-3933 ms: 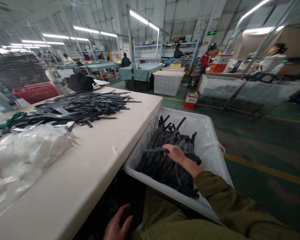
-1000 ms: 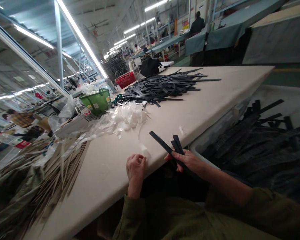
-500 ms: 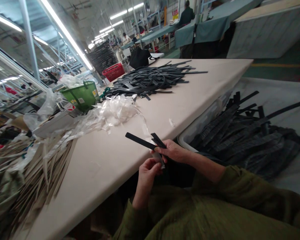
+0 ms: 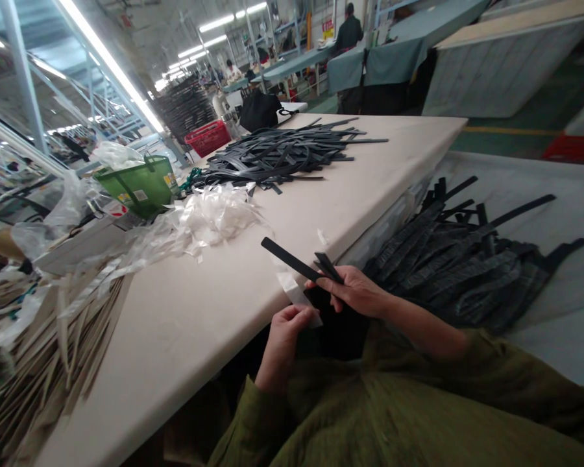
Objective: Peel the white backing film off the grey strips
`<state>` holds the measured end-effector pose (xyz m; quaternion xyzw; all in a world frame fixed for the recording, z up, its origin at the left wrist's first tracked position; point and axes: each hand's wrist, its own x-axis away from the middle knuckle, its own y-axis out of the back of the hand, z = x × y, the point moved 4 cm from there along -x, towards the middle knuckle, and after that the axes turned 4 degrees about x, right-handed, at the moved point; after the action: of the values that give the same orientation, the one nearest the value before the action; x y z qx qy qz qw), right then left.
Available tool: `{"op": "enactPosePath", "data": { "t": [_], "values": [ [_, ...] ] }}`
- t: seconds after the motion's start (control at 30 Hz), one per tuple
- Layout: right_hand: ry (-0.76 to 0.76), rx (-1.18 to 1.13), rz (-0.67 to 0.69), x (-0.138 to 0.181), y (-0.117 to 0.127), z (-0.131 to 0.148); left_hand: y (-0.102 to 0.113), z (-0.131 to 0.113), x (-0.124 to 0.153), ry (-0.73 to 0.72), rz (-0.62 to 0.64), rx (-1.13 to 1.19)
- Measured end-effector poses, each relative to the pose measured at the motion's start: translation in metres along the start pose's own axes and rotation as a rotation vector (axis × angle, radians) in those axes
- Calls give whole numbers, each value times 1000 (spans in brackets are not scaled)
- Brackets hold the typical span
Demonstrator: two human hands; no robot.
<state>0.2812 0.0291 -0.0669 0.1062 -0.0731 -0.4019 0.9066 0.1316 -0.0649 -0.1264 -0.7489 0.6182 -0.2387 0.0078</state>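
My right hand is closed around a black strip, whose long end points up and left over the table edge. A shorter black end sticks up beside its thumb; whether it is part of the same strip I cannot tell. Between thumb and fingers, my left hand pinches a white translucent backing strip. That backing strip runs up from the pinch, apart from most of the black strip. Both hands are in front of the near table edge.
On the pale table lie a heap of dark strips, crumpled white backing strips and brown strips. A green bag and red basket stand behind. More black strips fill a bin at right.
My right hand has moved right and slightly up with the black strip. The white backing strip now shows at greater length between the hands, held in my left hand.
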Motion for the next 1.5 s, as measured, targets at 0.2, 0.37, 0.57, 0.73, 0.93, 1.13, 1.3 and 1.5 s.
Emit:
{"op": "enactPosePath", "data": {
  "t": [0.2,0.37,0.57,0.73,0.93,1.13,1.3,1.5],
  "values": [
    [-150,56,-21,76,21,-11,-17,0,-13,-18,-44,262],
    [-249,126,-84,123,27,-32,-26,-3,-21,-48,-51,337],
    [-283,83,-147,118,30,-40,-29,4,-20,32,-29,362],
    [-218,33,-126,99,18,-41,-25,3,-16,42,-78,439],
    [-194,62,-88,101,11,-46,-25,-3,-14,-33,-92,472],
    [-100,303,-44,120,12,-46,-18,3,-22,-15,-170,543],
    [3,401,58,130,6,-53,-12,9,-24,56,-248,627],
    [-27,457,79,127,-1,-63,-17,3,-21,60,-264,586]
  ]
}}
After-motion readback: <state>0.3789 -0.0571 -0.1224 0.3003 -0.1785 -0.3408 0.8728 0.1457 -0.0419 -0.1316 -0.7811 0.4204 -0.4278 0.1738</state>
